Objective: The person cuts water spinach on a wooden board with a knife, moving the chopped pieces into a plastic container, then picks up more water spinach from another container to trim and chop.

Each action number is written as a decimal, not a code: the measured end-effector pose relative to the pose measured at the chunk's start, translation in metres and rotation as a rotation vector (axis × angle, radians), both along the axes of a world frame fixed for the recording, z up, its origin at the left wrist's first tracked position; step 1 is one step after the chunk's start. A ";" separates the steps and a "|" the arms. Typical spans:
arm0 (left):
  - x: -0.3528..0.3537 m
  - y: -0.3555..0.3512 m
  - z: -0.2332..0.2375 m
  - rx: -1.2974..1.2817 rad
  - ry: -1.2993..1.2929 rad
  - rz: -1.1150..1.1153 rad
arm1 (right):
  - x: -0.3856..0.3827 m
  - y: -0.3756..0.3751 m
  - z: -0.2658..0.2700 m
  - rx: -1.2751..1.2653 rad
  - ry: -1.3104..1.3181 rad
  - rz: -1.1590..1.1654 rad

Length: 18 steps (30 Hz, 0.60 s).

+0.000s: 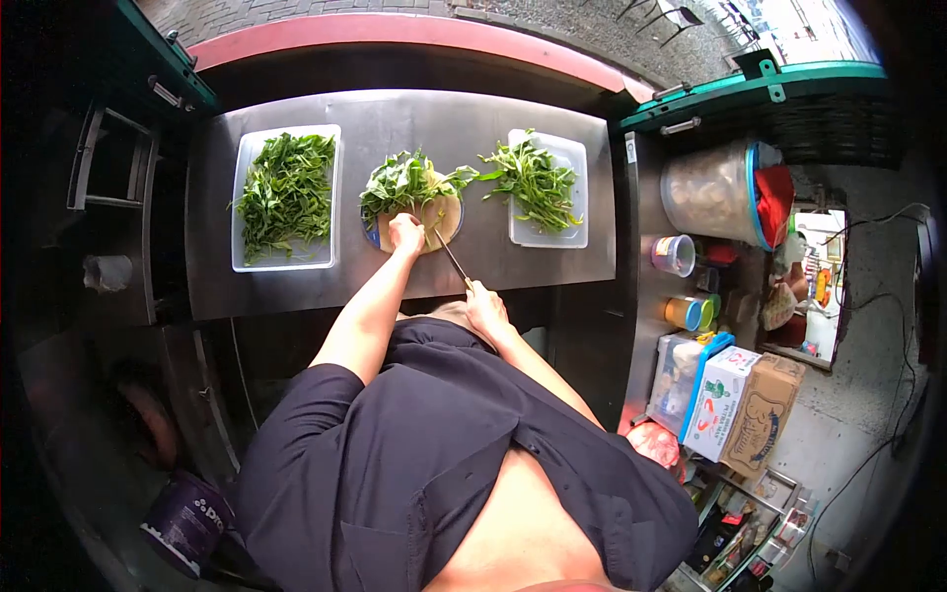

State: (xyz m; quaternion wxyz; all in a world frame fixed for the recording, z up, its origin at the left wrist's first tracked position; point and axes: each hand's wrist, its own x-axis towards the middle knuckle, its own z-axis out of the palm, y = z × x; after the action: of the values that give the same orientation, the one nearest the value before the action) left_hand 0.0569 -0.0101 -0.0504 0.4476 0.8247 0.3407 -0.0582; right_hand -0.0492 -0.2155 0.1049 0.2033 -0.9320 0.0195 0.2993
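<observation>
Near the middle of the metal counter (444, 118), a round cutting board (446, 222) holds a heap of leafy greens (402, 178). My left hand (405, 233) is closed on the stems at the board's near side. My right hand (485, 308) grips the handle of a knife (452, 257), whose blade points up and left to the board beside my left hand. To the left, a white tray (336, 197) is filled with greens. On the right, another white tray (578, 163) carries long-stemmed greens, some hanging over its left edge.
Right of the counter, a shelf holds a large lidded tub (705, 192), a small clear container (674, 255), yellow-sided tubs (683, 314) and cardboard boxes (764, 414). A pink ledge (395, 35) runs behind the counter. A dark bucket (187, 523) stands at the lower left.
</observation>
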 end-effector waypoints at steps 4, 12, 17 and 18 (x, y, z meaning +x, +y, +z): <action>-0.003 0.000 -0.001 -0.047 0.016 0.008 | 0.018 -0.002 -0.003 -0.036 -0.028 -0.029; 0.000 0.000 0.008 -0.028 -0.003 -0.032 | 0.017 0.005 0.005 0.006 -0.034 -0.066; -0.004 -0.002 0.021 0.062 -0.053 -0.164 | 0.024 0.006 -0.009 0.000 -0.020 -0.078; -0.005 -0.004 0.025 0.083 -0.056 -0.175 | 0.025 0.004 -0.010 -0.010 -0.016 -0.086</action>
State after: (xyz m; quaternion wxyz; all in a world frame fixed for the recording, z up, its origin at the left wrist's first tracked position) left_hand 0.0518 -0.0141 -0.0256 0.4154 0.8705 0.2570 -0.0599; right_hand -0.0244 -0.2114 0.0949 0.2116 -0.9337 0.0595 0.2827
